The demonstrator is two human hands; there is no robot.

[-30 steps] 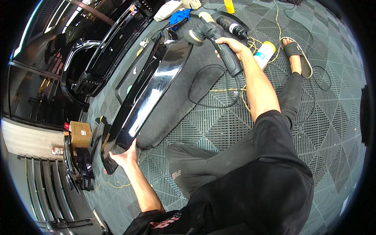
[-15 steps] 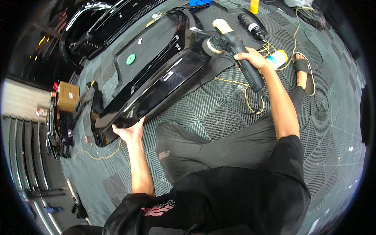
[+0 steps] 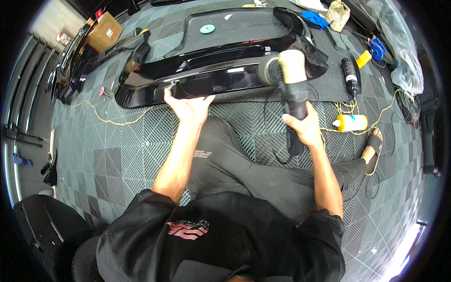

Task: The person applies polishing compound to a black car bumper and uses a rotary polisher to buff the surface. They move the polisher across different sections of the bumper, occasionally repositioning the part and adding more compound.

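A long glossy black car bumper [image 3: 202,82] lies across the floor in front of me. My left hand [image 3: 190,108] grips its near lower edge, thumb out to the left, with some fingers hidden under the edge. My right hand [image 3: 307,127] is wrapped round the body of a black power polisher [image 3: 295,96] with a cream-coloured front end. The polisher's round pad [image 3: 271,70] is against or very close to the right part of the bumper's face; I cannot tell whether they touch. A thin black cord hangs from the tool.
A black mat [image 3: 244,28] lies behind the bumper, with a round green pad [image 3: 207,29] on it. To the right are a black bottle [image 3: 350,77], a yellow-and-white bottle [image 3: 351,123] and a blue cloth [image 3: 315,19]. Tan rope [image 3: 347,108] trails nearby. A cardboard box [image 3: 104,32] stands far left.
The view has turned, so the bumper now lies more level across it. The polisher's handle points more toward me. My left hand is further right along the bumper's edge.
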